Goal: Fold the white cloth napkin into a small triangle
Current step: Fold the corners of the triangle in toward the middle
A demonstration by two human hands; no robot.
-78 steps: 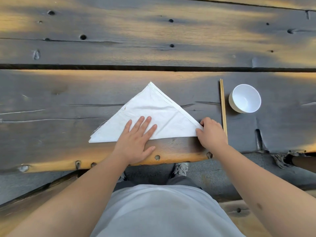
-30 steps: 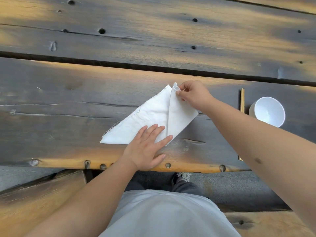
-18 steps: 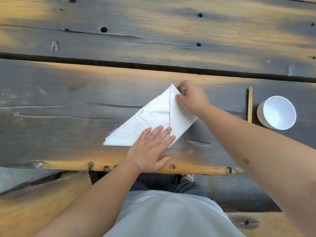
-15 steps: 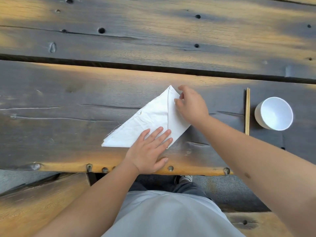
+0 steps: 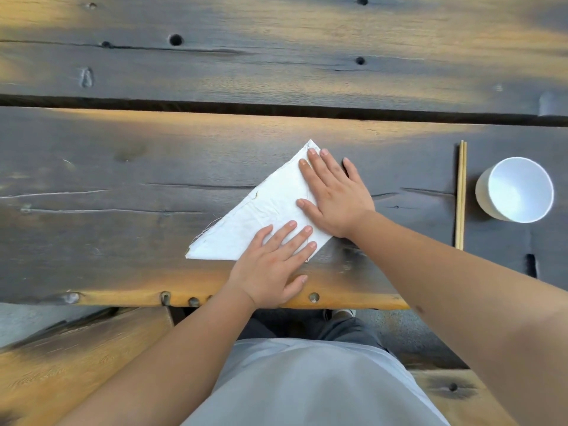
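The white cloth napkin (image 5: 261, 219) lies folded on the dark wooden table (image 5: 123, 179), its right corner turned over onto the rest so the shape is narrower. My right hand (image 5: 333, 195) presses flat on that folded flap, fingers spread, fingertips near the top point. My left hand (image 5: 273, 262) rests flat on the napkin's lower edge, palm over the table's front rim. Neither hand grips the cloth. Frayed threads show at the napkin's left corner.
A pair of wooden chopsticks (image 5: 460, 195) lies lengthwise to the right of the napkin. A white cup (image 5: 516, 190) stands just beyond them. A dark gap (image 5: 276, 107) runs between the table planks. A bench (image 5: 76, 358) sits below the table's front edge.
My right hand carried the napkin's right corner up and over to the top point, let it go, and now lies flat on the flap. My left hand stayed pressing the lower edge.
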